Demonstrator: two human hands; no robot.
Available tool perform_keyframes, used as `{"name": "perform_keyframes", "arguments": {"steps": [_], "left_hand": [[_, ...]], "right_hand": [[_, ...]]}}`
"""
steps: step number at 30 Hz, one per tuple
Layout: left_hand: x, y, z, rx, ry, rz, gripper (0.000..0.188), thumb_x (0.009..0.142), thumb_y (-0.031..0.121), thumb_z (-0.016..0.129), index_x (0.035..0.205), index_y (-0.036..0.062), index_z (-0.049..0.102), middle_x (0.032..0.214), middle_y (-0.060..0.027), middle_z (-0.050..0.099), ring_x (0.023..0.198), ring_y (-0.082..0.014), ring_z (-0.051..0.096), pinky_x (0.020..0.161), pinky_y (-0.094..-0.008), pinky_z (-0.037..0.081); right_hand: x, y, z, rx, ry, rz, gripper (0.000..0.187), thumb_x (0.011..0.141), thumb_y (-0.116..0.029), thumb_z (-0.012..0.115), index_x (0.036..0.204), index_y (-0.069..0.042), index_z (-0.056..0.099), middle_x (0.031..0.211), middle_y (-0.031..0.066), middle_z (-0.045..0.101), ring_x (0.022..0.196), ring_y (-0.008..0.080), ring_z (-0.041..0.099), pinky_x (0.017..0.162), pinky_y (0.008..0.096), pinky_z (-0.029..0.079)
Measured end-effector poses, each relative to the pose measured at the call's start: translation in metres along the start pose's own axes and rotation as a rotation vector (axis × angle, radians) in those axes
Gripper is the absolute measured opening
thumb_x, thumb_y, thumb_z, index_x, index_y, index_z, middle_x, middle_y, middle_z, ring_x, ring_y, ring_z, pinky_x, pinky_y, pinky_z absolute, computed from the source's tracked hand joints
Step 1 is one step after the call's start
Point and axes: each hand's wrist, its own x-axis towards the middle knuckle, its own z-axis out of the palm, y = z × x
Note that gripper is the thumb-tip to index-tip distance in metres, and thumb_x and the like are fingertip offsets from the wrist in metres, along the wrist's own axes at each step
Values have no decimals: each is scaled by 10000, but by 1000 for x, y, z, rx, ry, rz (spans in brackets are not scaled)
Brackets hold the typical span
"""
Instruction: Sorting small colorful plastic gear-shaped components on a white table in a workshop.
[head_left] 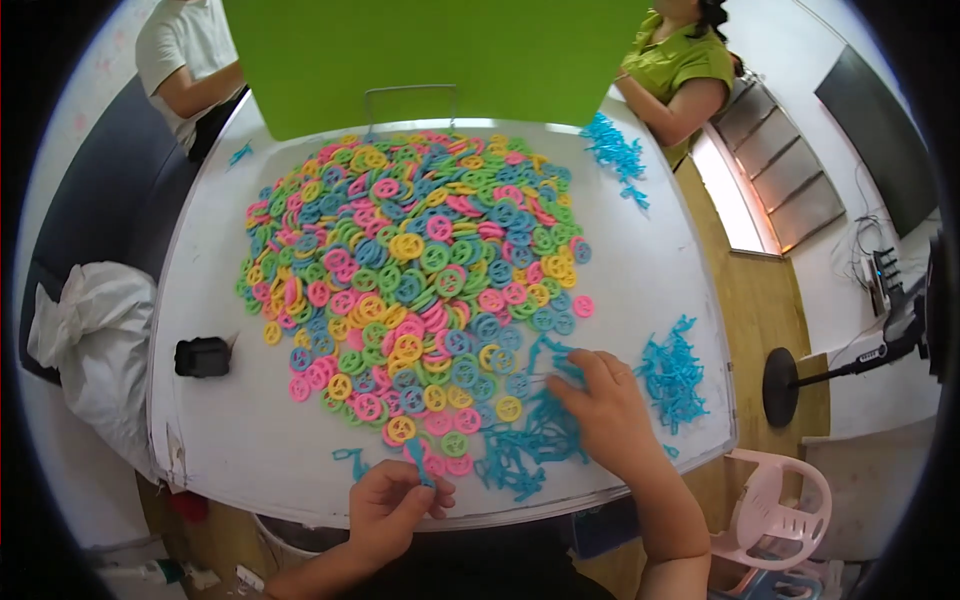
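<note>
My left hand (392, 505) is near the table's front edge, closed in a pinch on a slim blue plastic piece (416, 457) that points up and away from me. My right hand (610, 408) reaches over a loose heap of blue plastic pieces (520, 452), thumb and fingertips curled around a blue piece (543, 350); its grip is partly hidden by the fingers. Beyond both hands spreads a big mound of small wheel-shaped plastic rings (405, 247) in pink, yellow, green and blue. One blue piece (350, 460) lies alone left of my left hand.
More blue pieces lie in a pile (675, 375) at the right and another (615, 150) far right. A black tray (204, 357) sits on the left of the white table (235, 430). A green board (420, 60) stands at the back, a person on each side. A pink chair (775, 510) stands right.
</note>
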Motion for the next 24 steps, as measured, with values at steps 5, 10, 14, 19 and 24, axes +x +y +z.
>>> {"name": "perform_keyframes", "arguments": {"steps": [5,10,14,19,24], "left_hand": [[-2,5,-2,-32,-1,-15,141,1016,-13,598,1142,25,547,1094,-205,723,951,-226,725,773,-351,614],[2,4,0,-30,21,-36,134,1013,18,618,1129,41,554,1061,-194,721,905,-239,722,729,-363,607],[2,7,2,-10,40,-21,122,1010,57,641,1106,41,567,1027,-188,720,852,-254,720,681,-371,601],[3,5,2,-21,48,-32,120,1013,65,644,1103,37,571,1025,-191,719,854,-249,720,686,-365,598],[1,7,3,-1,36,-31,113,1018,68,637,1106,37,571,1024,-188,719,857,-243,719,692,-359,597]], "right_hand": [[-16,-9,-9,-16,42,83,434,773,27,635,1178,-91,737,1225,144,612,1167,354,587,988,449,472],[-31,-12,-11,41,-24,77,429,733,49,653,1125,-91,757,1163,116,635,1112,328,609,941,426,490],[-36,-15,-21,26,84,117,355,726,50,653,1026,-101,768,1091,111,636,1039,319,615,852,419,520],[-31,-23,-7,150,12,-13,353,709,40,662,1011,-110,768,1048,104,642,982,309,614,826,406,514],[-20,-23,-3,117,16,-30,341,705,58,647,979,-107,767,1032,94,649,959,310,612,801,394,517]]}}
